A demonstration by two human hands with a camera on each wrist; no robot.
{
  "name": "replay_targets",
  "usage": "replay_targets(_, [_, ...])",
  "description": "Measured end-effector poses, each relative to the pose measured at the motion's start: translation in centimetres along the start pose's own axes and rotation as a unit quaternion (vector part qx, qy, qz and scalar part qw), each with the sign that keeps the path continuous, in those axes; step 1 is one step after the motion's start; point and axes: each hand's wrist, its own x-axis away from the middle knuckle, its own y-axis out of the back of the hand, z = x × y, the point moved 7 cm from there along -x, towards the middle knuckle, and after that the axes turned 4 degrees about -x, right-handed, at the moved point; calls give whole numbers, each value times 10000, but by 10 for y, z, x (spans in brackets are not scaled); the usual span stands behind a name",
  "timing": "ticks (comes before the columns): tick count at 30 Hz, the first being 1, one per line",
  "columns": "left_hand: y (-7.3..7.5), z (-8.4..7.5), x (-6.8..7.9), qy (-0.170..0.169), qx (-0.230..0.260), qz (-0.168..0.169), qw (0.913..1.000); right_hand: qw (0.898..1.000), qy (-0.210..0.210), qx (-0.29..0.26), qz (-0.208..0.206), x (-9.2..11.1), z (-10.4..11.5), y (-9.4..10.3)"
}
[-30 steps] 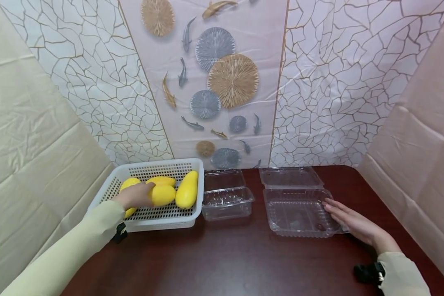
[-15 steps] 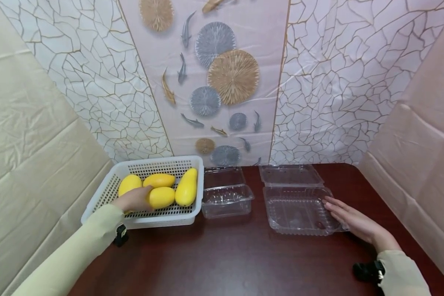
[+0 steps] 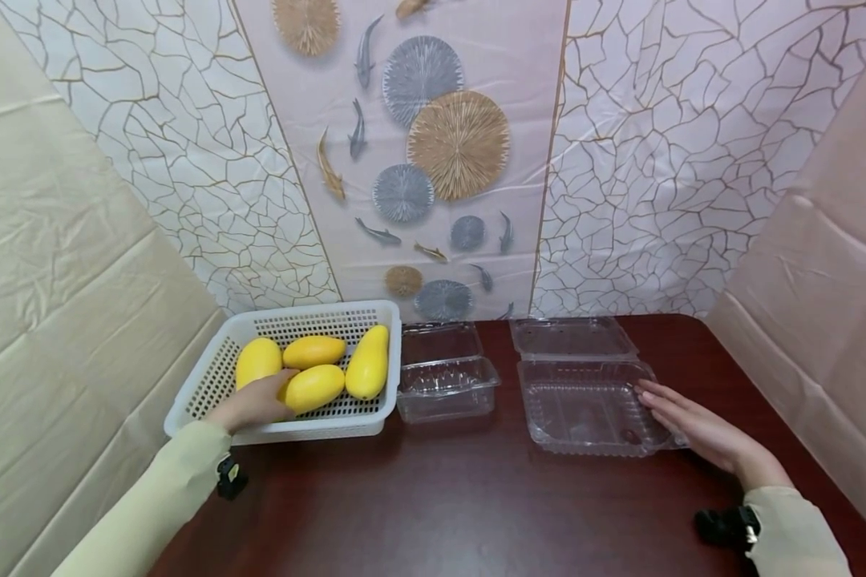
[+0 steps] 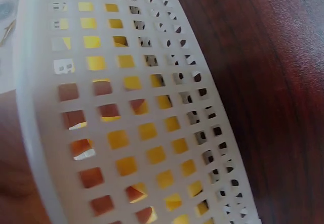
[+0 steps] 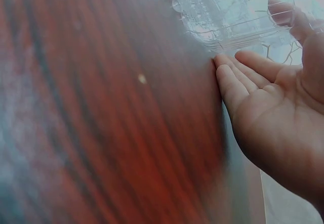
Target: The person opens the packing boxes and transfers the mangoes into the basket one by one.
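Observation:
In the head view my left hand (image 3: 254,401) is inside the white perforated basket (image 3: 303,430), its fingers about the left end of the front yellow mango (image 3: 314,389). Another mango (image 3: 314,351) lies behind that one, and one (image 3: 258,359) sits to the left, partly covered by the hand. The left wrist view shows the hand mostly through the basket wall (image 4: 96,128). My right hand (image 3: 700,429) has its fingers extended against the right side of a clear plastic clamshell box (image 3: 584,409), whose lid is raised. The right wrist view shows its palm and straight fingers (image 5: 238,90).
A longer yellow fruit (image 3: 367,365), narrower at its far end, lies at the basket's right. A smaller clear clamshell box (image 3: 447,397) stands raised-lidded between basket and larger box. The dark red table (image 3: 462,497) meets patterned cloth (image 3: 418,264) behind.
My left hand has shifted left and toward me in the basket. The front mango has come down slightly and tilted, with more of it showing. My right hand stays at the larger box.

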Motion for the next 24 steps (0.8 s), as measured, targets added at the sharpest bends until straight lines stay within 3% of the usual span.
replay_targets(6, [-4, 7, -4, -51, 30, -348, 9994, 9998, -46, -217, 27, 1, -2, -2])
replay_targets(14, [-4, 7, -6, -525, 337, -757, 9952, 10000, -11, -44, -22, 1, 0, 1])
replay_targets(24, [-5, 11, -4, -373, 594, -804, 9943, 10000, -32, -49, -41, 1, 2, -1])
